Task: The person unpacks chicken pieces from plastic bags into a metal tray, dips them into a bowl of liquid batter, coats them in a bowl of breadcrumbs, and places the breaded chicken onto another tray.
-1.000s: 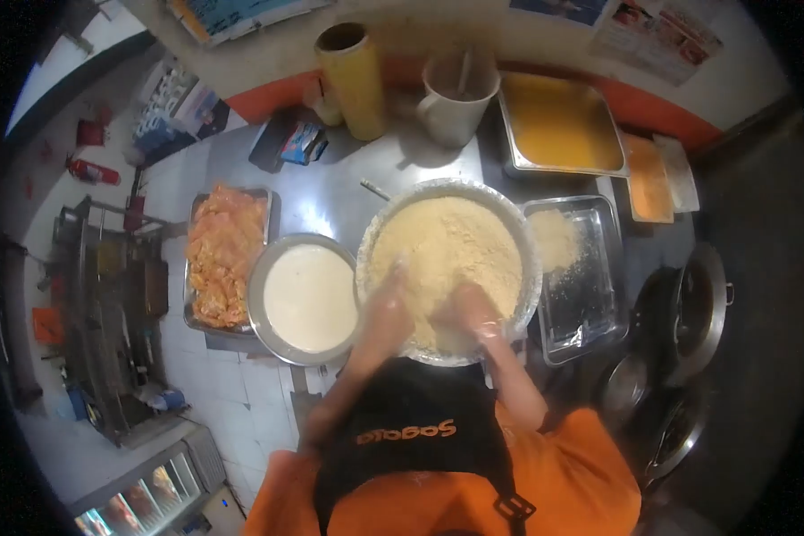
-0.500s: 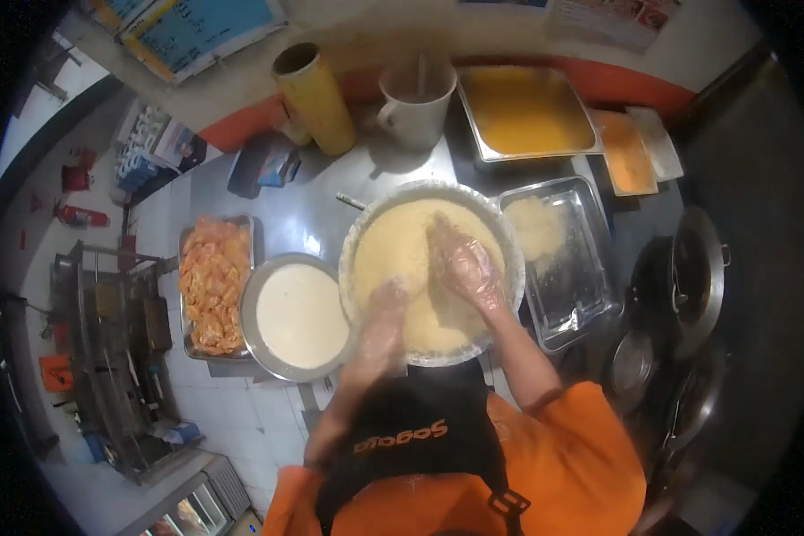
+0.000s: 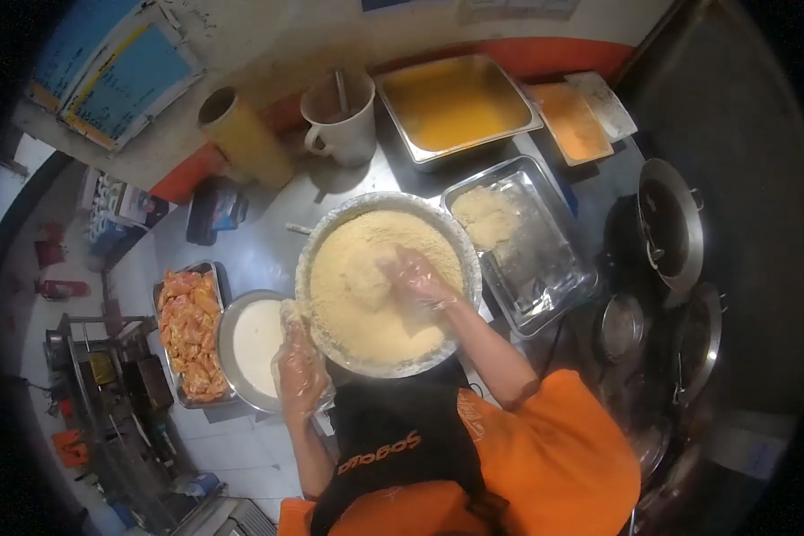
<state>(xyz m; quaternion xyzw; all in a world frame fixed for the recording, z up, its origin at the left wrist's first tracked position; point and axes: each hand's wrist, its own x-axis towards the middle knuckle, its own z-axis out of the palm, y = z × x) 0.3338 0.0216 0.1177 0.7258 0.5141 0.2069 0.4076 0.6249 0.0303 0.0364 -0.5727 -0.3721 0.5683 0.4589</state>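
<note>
A large round bowl (image 3: 312, 339) of pale breadcrumbs (image 3: 357, 335) stands in front of me. My right hand (image 3: 420, 279), in a clear plastic glove, is in the crumbs beside a crumb-covered lump (image 3: 364, 279); its fingertips are partly buried and smeared. My left hand (image 3: 302, 371), also gloved, is at the bowl's left rim with crumb-caked fingers stretched out, and nothing shows in it. Left of it sits a steel bowl (image 3: 232, 371) of white batter (image 3: 255, 339), partly behind that hand. A tray (image 3: 226, 386) of raw marinated meat pieces (image 3: 190, 330) is farther left.
On the right, a steel tray (image 3: 545, 277) holds a flat breaded piece (image 3: 485, 217). Behind stand a white jug (image 3: 344, 134), a yellow cylinder (image 3: 246, 138), a pan of yellow liquid (image 3: 463, 103) and a container of orange powder (image 3: 576, 125). Woks (image 3: 670, 219) lie far right.
My left hand has moved out of the crumbs to the bowl's left rim. My right hand has shifted towards the middle of the crumbs, where a lump now shows. The view has turned.
</note>
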